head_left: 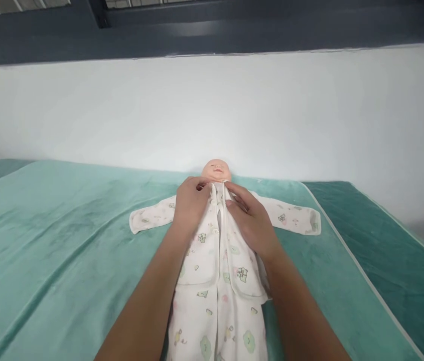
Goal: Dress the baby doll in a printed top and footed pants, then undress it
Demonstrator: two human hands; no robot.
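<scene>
A baby doll (217, 169) lies on its back with its head toward the wall. It is dressed in a white printed baby jacket (206, 250), whose sleeves stretch out to both sides, and matching printed trousers (230, 328). The jacket's two front edges lie side by side with a narrow gap down the middle. My left hand (193, 203) pinches the left front edge near the neck. On the opposite edge, my right hand (249, 213) has its fingers closed on the cloth just below the doll's chin. The doll's own hands are hidden in the sleeves.
A light green sheet (64, 240) with soft folds covers the surface under the doll. Darker green cloth (396, 250) shows at the right. Behind the head stands a white wall (212, 105), below a dark window frame (196, 30).
</scene>
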